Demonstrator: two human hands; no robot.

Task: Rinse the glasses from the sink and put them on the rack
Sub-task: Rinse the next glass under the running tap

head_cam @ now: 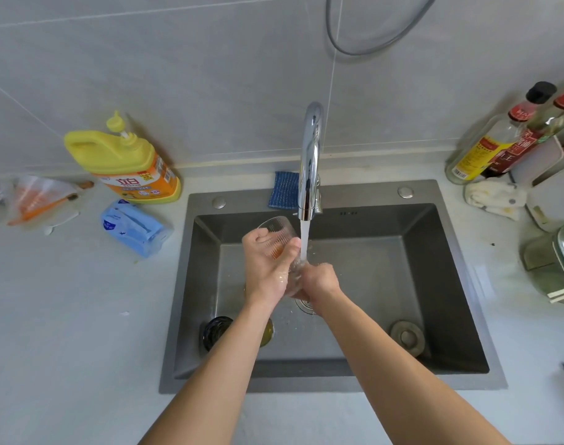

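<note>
My left hand [268,264] grips a clear ribbed glass [276,232] over the middle of the grey sink [447,284], tilted with its rim up and to the left. My right hand [319,281] wraps around the glass's lower end, right under the water stream [304,239] that runs from the chrome tap [311,155]. Two more glasses lie at the sink's front left, a dark one [216,332] and a yellowish one [268,330], both partly hidden by my left forearm. No rack is in view.
A yellow detergent bottle [126,162] and a blue packet [131,228] sit on the counter left of the sink. A blue sponge cloth [284,189] lies behind the tap. Sauce bottles [505,139], a rag [492,195] and a green container [553,264] crowd the right counter. A drain plug [406,337] lies in the sink.
</note>
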